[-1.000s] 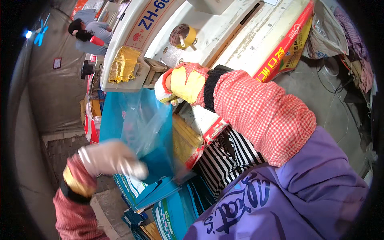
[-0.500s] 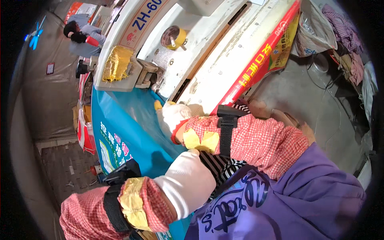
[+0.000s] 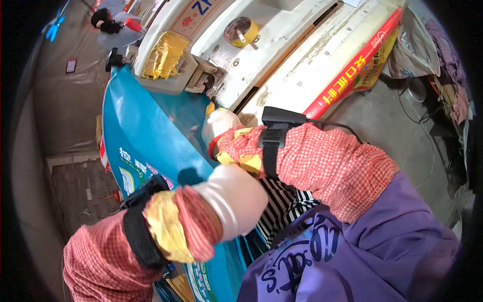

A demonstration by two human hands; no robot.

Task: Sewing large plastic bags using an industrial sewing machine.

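A large teal printed sack (image 3: pixel 146 116) hangs from the sewing machine (image 3: pixel 188 60) and runs down under both my arms. My right hand (image 3: pixel 220 123), in a white glove with yellow fingertips, is at the sack's edge beside the machine's needle end. Its fingers are bent onto the sack and partly hidden. Nearer to me, my left hand (image 3: pixel 235 200), in a white glove, is curled over the sack. The glove's back faces up and hides the fingers. A metal presser part (image 3: pixel 205 73) stands just beyond my right hand.
Yellow tape (image 3: pixel 241 32) sits on a peg on the machine bed. A white worktop (image 3: pixel 302 65) with a red printed edge strip (image 3: pixel 352 68) lies to the right. Plastic bags (image 3: pixel 412 45) and cloth are at the far right. Another person (image 3: pixel 113 30) sits at the far left.
The teal sack's far edge has risen and folded up at the left, covering more beside the machine. My right hand stays near the needle end; my left has shifted slightly up.
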